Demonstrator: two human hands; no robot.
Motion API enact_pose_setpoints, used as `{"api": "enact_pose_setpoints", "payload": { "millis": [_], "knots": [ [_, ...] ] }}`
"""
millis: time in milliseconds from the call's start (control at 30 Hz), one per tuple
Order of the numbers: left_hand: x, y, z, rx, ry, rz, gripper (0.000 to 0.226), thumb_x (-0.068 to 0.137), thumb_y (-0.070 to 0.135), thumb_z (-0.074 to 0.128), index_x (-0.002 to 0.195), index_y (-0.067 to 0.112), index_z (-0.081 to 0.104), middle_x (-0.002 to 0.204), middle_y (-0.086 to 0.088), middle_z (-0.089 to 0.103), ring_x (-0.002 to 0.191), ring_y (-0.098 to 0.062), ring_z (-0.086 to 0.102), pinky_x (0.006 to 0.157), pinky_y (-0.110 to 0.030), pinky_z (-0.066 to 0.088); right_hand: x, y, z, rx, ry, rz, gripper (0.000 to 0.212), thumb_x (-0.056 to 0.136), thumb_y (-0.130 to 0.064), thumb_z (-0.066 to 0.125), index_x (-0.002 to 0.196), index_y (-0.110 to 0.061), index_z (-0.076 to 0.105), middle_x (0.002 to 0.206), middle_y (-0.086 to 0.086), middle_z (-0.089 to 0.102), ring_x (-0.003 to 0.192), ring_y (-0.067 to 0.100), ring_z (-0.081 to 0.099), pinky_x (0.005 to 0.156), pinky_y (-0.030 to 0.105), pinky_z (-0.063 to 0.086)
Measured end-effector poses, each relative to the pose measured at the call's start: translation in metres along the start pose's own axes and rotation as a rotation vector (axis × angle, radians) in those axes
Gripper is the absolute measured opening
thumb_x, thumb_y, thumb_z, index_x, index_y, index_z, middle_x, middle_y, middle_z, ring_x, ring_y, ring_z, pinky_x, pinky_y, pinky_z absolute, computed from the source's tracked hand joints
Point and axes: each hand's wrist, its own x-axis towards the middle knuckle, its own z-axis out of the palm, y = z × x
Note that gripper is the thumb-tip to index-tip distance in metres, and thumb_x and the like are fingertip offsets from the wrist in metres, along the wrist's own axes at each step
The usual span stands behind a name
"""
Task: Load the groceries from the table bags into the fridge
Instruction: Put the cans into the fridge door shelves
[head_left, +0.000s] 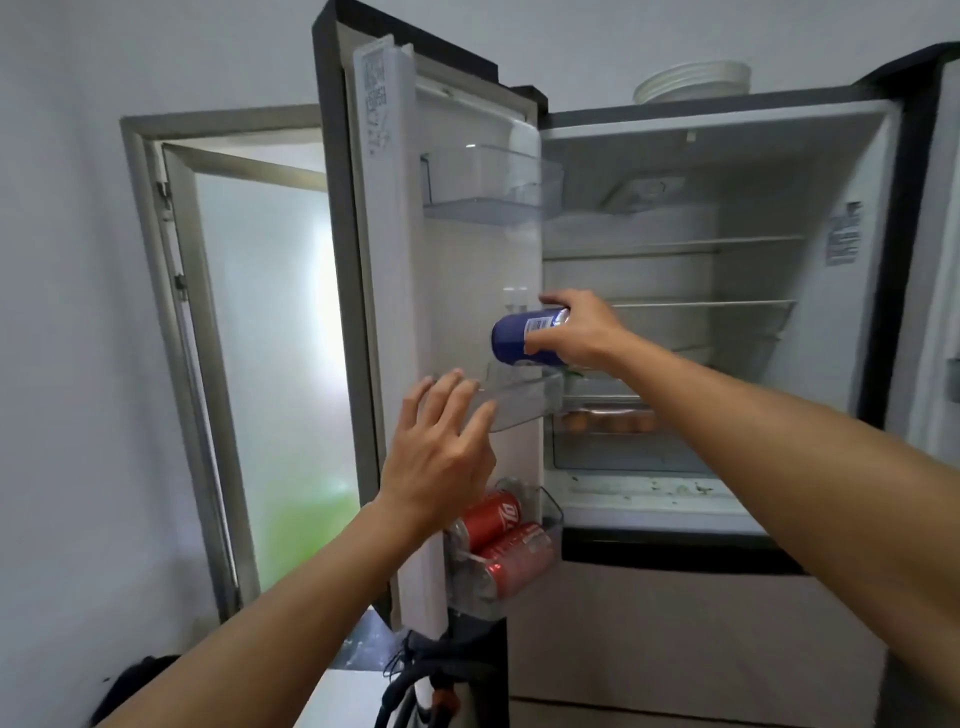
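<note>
Now your right grip (576, 332) clamps the blue can (511, 340) over the right end of the door bin (524, 402); your left grip (441, 452), fingers apart, hovers at its front edge.

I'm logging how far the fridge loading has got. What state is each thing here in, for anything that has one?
fridge door: swung open.
blue can: tilted, gripped by the right hand above the middle door bin.
left hand: open, fingers straight by that bin's front; contact unclear.
red cans: lying on their sides in the bottom door bin.
eggs: already inside, low in the fridge.
</note>
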Motion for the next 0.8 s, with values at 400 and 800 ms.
{"api": "enact_pose_setpoints", "payload": {
  "millis": [400,800],
  "knots": [
    [-0.04,-0.053,0.039,0.117,-0.188,0.004,0.056,0.087,0.014,0.05,0.141,0.001,0.038,0.152,-0.019,0.029,0.146,-0.034,0.009,0.115,-0.055,0.018,0.019,0.007,0.058,-0.238,-0.047,-0.041,0.056,0.069,-0.036,0.077,0.121,-0.026,0.059,0.115,0.003,0.064,0.093,0.021,0.059,0.078,0.031,0.05],
    [-0.048,-0.064,0.037,0.08,-0.235,-0.058,0.062,0.085,0.002,0.051,0.143,0.0,0.032,0.154,-0.021,0.024,0.145,-0.035,0.011,0.115,-0.052,0.023,-0.017,0.007,0.061,-0.232,-0.006,0.009,0.085,0.084,-0.064,0.054,0.151,-0.023,0.022,0.148,0.013,0.039,0.132,0.033,0.041,0.107,0.046,0.036]
  ]
}}
